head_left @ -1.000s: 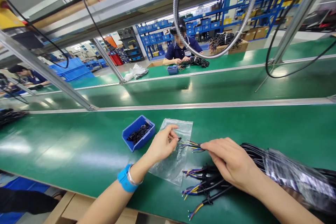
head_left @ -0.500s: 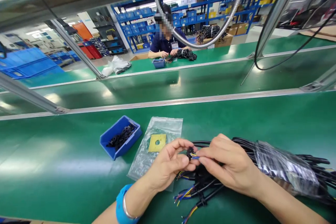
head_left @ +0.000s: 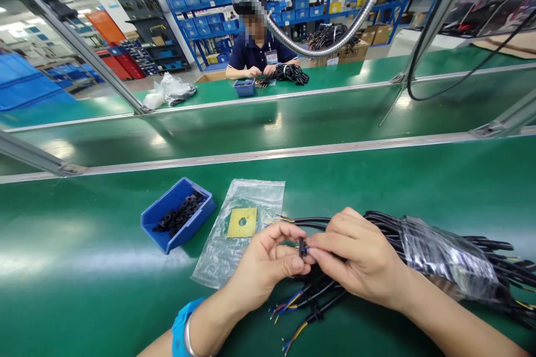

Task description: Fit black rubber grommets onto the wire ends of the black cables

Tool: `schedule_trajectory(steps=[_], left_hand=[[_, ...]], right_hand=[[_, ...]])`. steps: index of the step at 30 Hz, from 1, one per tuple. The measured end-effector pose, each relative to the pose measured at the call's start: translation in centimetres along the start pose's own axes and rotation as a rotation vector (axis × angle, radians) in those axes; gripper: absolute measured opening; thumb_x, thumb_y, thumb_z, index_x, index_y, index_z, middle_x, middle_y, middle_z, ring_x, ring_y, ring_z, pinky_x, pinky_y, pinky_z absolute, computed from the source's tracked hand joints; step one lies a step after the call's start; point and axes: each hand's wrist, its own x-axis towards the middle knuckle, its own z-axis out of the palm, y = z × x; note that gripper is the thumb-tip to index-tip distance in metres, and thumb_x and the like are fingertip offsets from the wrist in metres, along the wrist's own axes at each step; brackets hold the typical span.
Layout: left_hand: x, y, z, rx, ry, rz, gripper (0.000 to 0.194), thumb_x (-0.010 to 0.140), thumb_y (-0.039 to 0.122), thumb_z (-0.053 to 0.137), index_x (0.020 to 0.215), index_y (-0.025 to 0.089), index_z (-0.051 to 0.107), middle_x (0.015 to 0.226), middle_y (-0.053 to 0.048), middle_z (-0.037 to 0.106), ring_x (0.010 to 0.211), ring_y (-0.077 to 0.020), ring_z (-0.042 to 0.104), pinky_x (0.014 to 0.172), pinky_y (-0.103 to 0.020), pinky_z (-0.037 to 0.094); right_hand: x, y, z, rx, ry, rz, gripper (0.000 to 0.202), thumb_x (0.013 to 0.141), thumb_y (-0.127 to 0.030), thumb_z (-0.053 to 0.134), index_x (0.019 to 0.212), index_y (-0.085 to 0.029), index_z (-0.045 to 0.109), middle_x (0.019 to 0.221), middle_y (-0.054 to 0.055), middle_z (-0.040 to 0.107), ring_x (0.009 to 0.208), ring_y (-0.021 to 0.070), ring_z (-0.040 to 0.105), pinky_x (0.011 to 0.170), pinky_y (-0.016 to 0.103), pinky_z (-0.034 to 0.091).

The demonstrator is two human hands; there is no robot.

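Observation:
Between the fingertips of my left hand (head_left: 268, 259) is a small black plastic part (head_left: 302, 247), held upright. My right hand (head_left: 355, 256) pinches the thin coloured wires of a cable right beside that part; its fingers cover most of the wires. Below and behind both hands lies a bundle of black cables (head_left: 385, 228), bound with clear plastic wrap (head_left: 448, 259) on the right. Several cable ends with bare blue, yellow and red wires (head_left: 288, 307) fan out under my hands. Some of them carry black parts too.
A blue bin (head_left: 178, 215) of small black parts stands at the left. Beside it lies a clear plastic bag (head_left: 218, 251) with a yellow square plate (head_left: 242, 222) on it. Across the bench a person (head_left: 259, 50) handles cables near a flexible metal hose (head_left: 326, 53).
The black part has turned edge-on, and less of the coloured wires shows on my right hand's side. The whole view has shifted slightly, so the bench things appear farther left and higher.

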Motion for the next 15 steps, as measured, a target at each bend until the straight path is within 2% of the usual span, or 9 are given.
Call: schedule_trajectory(steps=[2,6,9,11,15], left_hand=[[0.0,-0.2,0.1,0.002,0.013,0.015,0.034,0.065,0.016,0.083,0.093,0.015,0.064,0.064,0.0,0.069,0.06,-0.008,0.068,0.06,-0.011,0.053],[0.2,-0.4,0.4,-0.024,0.075,0.078,0.035,0.061,0.017,0.085,0.09,0.017,0.066,0.085,-0.002,0.073,0.07,-0.0117,0.071,0.065,-0.016,0.056],[0.7,-0.7,0.5,-0.014,0.133,0.115,0.035,0.058,0.017,0.087,0.087,0.016,0.067,0.085,-0.002,0.072,0.073,-0.0133,0.071,0.067,-0.018,0.057],[1.1,-1.1,0.6,0.01,0.181,0.117,0.037,0.053,0.016,0.088,0.084,0.016,0.068,0.079,-0.001,0.07,0.066,-0.0119,0.07,0.062,-0.017,0.057],[1.7,-1.8,0.7,0.032,0.255,0.108,0.037,0.05,0.017,0.089,0.082,0.016,0.07,0.065,0.003,0.065,0.046,-0.0074,0.061,0.046,-0.016,0.052]], right_hand=[[-0.2,-0.1,0.0,0.001,-0.014,-0.009,0.013,0.092,-0.021,0.052,0.09,-0.017,0.065,0.067,0.0,0.056,0.062,0.0124,0.049,0.064,0.029,0.034],[-0.5,-0.2,-0.9,-0.014,-0.113,0.144,0.014,0.088,-0.025,0.055,0.098,-0.016,0.056,0.084,0.004,0.062,0.075,0.017,0.055,0.071,0.032,0.04],[-0.7,0.0,-1.4,-0.055,-0.205,0.248,0.009,0.089,-0.019,0.048,0.097,-0.019,0.053,0.086,0.004,0.062,0.075,0.017,0.056,0.071,0.032,0.043],[-0.8,0.3,-1.3,-0.043,-0.221,0.236,0.011,0.092,-0.017,0.044,0.094,-0.019,0.054,0.083,0.004,0.062,0.073,0.0165,0.055,0.068,0.031,0.043],[-1.1,0.7,-0.4,-0.02,-0.155,0.168,0.014,0.095,-0.016,0.042,0.093,-0.018,0.055,0.078,0.004,0.058,0.072,0.0169,0.053,0.065,0.03,0.042]])
